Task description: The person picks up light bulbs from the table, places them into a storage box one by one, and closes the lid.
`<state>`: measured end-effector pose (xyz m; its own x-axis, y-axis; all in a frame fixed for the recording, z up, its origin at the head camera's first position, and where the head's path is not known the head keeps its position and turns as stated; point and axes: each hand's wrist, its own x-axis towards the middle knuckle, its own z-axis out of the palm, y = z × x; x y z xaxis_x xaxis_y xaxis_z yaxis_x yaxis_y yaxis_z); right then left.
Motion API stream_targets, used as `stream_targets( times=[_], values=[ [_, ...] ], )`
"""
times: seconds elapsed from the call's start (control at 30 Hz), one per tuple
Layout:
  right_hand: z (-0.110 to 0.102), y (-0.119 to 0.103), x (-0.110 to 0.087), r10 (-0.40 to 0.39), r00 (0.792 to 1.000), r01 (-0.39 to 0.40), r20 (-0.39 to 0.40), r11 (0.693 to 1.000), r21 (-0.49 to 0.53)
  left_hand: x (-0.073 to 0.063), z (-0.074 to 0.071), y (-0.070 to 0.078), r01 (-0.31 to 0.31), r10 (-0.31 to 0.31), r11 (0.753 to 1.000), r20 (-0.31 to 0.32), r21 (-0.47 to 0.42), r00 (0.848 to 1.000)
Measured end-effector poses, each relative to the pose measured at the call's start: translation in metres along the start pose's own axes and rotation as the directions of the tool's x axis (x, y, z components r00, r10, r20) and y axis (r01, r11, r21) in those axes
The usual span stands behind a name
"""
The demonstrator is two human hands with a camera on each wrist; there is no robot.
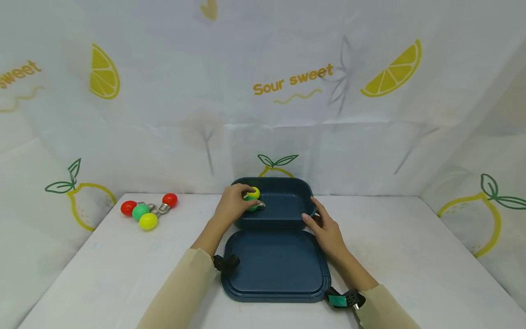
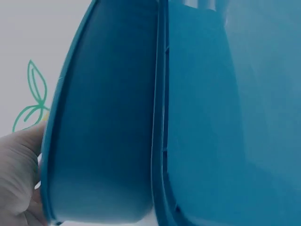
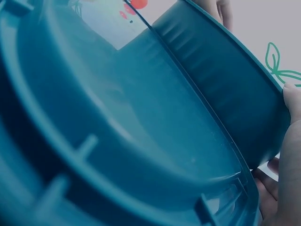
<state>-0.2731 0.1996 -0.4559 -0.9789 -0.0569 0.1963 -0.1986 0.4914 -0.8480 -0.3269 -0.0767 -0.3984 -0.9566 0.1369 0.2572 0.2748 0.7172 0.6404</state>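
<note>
In the head view, a dark blue plastic box (image 1: pixel 287 225) stands at the far middle of the table, its lid (image 1: pixel 277 265) lying flat against its near side. My left hand (image 1: pixel 233 203) reaches over the box's left end and pinches a yellow light bulb (image 1: pixel 255 192) between finger and thumb. A green light bulb (image 1: pixel 251 208) lies just beneath it, partly covered by the thumb. My right hand (image 1: pixel 326 230) grips the box's right front corner, thumb on the rim. In the left wrist view the box wall (image 2: pixel 103 113) hides the bulbs.
On the table's left lie a red bulb (image 1: pixel 128 208), another red bulb (image 1: pixel 170 199), a green bulb (image 1: pixel 141 212) and a yellow bulb (image 1: pixel 148 221), close together. A lemon-printed sheet (image 1: pixel 172 91) hangs behind the table (image 1: pixel 390 237).
</note>
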Motion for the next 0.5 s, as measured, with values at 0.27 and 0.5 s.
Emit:
stream_targets(
  times=[0.27, 0.5],
  values=[
    [0.001, 0.003, 0.002, -0.008, 1.000, 0.008, 0.001, 1.000, -0.006, -0.021, -0.027, -0.010, -0.074, 0.070, 0.995, -0.055, -0.074, 0.996],
    [0.001, 0.003, 0.002, -0.003, 1.000, 0.003, 0.005, 1.000, -0.007, -0.040, -0.054, -0.025, -0.104, 0.102, 0.995, -0.101, -0.010, 0.990]
  ],
)
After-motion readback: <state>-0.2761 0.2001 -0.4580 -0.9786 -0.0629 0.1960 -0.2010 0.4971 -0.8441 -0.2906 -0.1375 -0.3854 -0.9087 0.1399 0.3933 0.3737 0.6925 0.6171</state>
